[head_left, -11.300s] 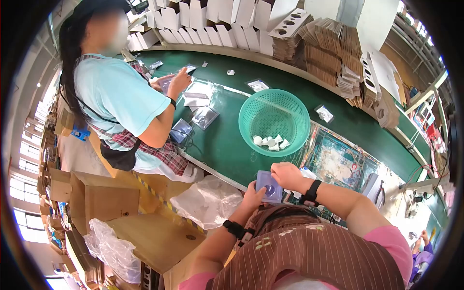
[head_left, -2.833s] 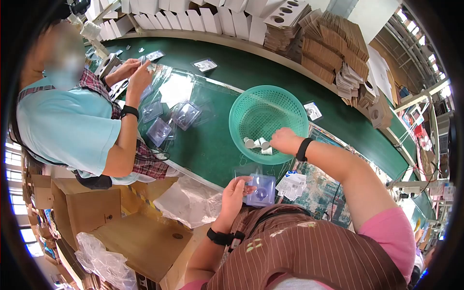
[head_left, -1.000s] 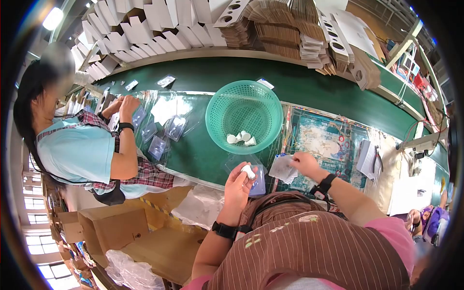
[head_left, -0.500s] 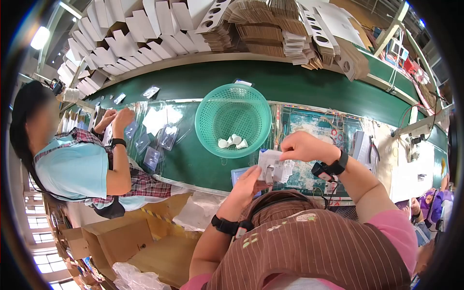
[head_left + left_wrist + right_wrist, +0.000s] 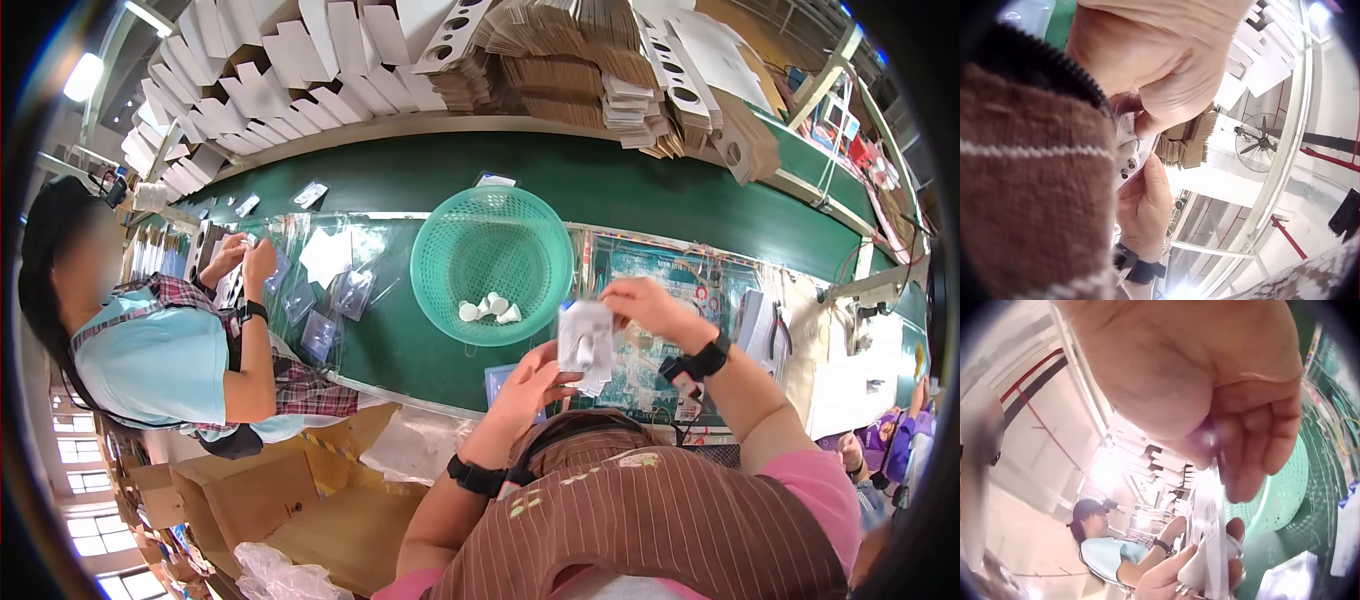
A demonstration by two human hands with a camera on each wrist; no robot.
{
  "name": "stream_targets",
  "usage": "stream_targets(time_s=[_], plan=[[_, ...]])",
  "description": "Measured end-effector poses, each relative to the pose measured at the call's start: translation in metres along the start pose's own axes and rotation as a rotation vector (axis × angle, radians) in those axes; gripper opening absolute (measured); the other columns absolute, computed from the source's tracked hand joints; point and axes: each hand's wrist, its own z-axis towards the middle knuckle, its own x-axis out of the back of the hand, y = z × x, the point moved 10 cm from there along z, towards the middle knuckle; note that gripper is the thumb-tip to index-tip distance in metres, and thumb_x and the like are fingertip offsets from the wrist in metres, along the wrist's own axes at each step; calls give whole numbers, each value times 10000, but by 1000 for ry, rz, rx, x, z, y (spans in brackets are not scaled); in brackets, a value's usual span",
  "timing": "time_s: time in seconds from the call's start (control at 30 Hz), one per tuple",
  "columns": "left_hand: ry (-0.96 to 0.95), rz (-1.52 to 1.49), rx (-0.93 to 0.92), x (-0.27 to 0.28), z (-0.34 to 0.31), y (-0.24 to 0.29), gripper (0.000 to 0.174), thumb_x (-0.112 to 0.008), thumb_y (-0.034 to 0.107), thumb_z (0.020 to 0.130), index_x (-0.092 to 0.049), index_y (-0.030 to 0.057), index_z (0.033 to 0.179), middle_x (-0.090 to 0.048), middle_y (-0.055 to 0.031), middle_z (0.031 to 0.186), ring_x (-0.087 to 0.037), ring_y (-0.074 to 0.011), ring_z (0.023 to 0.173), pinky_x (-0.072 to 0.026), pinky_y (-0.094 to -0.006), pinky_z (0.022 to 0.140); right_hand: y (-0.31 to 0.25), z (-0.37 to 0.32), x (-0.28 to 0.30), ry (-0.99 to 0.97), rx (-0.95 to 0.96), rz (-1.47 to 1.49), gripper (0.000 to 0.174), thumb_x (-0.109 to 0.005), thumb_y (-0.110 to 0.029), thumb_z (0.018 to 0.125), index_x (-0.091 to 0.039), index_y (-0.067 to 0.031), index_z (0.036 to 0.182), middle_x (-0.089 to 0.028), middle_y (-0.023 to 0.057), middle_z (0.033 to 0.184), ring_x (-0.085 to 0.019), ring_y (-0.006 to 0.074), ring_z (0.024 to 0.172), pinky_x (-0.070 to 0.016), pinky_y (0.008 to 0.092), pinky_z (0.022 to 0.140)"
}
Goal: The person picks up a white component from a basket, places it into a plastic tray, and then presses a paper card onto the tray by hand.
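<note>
Over the table's near edge, my left hand (image 5: 528,392) holds a small white plug (image 5: 584,352) against a white printed card (image 5: 590,322). Two metal pins stick out of this plug (image 5: 1126,164) in the left wrist view. My right hand (image 5: 642,305) pinches the card's upper right edge between thumb and fingers. From the right wrist view, the card (image 5: 1213,528) appears edge-on, with the left hand's fingers (image 5: 1166,572) on both sides of it. A clear plastic blister shell (image 5: 497,380) lies just left of the card, partly hidden behind the left hand.
A green basket (image 5: 424,225) with several white pieces (image 5: 490,307) stands ahead of the hands. More cards (image 5: 598,383) lie beneath the held one. Pliers (image 5: 778,330) lie at the right. Another person (image 5: 160,350) works at the left beside blister shells (image 5: 353,293).
Earlier the right hand reached into the basket, then took a card from the pile while the left held the white plug. Card and plug have come together and shifted slightly right.
</note>
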Motion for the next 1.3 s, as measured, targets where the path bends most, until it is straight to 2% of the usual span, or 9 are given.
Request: stream_targets(time_s=[0.13,0.2,0.33,0.53,0.6,0.73,0.8,0.97,1.3], plan=[[321,308,-219,76,-28,22,364,-481,138,915,-430,1,1249,-483,-125,1233,-540,-216,1051,-479,-347,837,31,29,111,308,-7,15,194,-517,-186,890,-596,-9,900,-599,25,739,-571,97,636,-478,233,585],[808,992,-289,121,-64,42,384,-545,185,878,-485,-13,1201,-520,-161,1192,-563,-233,1039,-477,-302,812,59,47,156,411,-73,183,183,-514,-199,891,-585,-31,904,-588,13,733,-554,88,629,-459,217,560],[866,834,10,192,-62,-32,466,-597,208,839,-460,-47,1205,-562,-189,1116,-567,-237,1012,-473,-312,813,131,80,225,552,-165,319,183,-523,-204,885,-568,-60,989,-571,1,746,-554,88,636,-434,214,532],[563,454,149,158,-47,-56,507,-602,190,847,-392,-80,1221,-569,-145,1060,-566,-183,936,-479,-296,780,170,71,254,830,-282,329,227,-537,-203,870,-567,-45,1029,-579,27,755,-579,132,659,-457,257,549],[558,438,109,153,-50,-53,488,-599,167,847,-392,-85,1211,-569,-138,1057,-560,-173,945,-472,-290,793,112,37,277,1229,124,-458,214,-566,-174,837,-586,-21,985,-605,74,768,-599,184,700,-480,298,613],[490,475,-94,140,-45,-41,467,-586,160,858,-387,-75,1208,-561,-128,1050,-554,-164,934,-469,-288,799,46,27,103,605,298,-142,108,-548,-63,835,-626,-36,905,-622,111,854,-590,211,784,-466,314,724],[482,456,-109,132,-43,-38,483,-598,162,849,-389,-75,1214,-569,-132,1057,-554,-168,946,-454,-286,828,-3,8,-14,185,451,-638,206,-600,-161,792,-622,-55,968,-603,116,949,-558,294,923,-456,356,804],[482,471,-58,104,-46,-24,480,-601,173,850,-397,-78,1206,-569,-131,1055,-555,-156,926,-468,-284,794,-40,-7,-123,109,727,-965,237,-630,-151,758,-621,-59,977,-598,56,918,-556,235,880,-449,349,775],[535,443,-115,119,-61,-45,483,-598,196,858,-404,-84,1202,-585,-136,1017,-573,-159,879,-495,-275,718,-46,-16,-162,78,818,-1114,109,-572,-117,721,-574,-54,810,-573,60,848,-530,232,815,-420,328,740]])
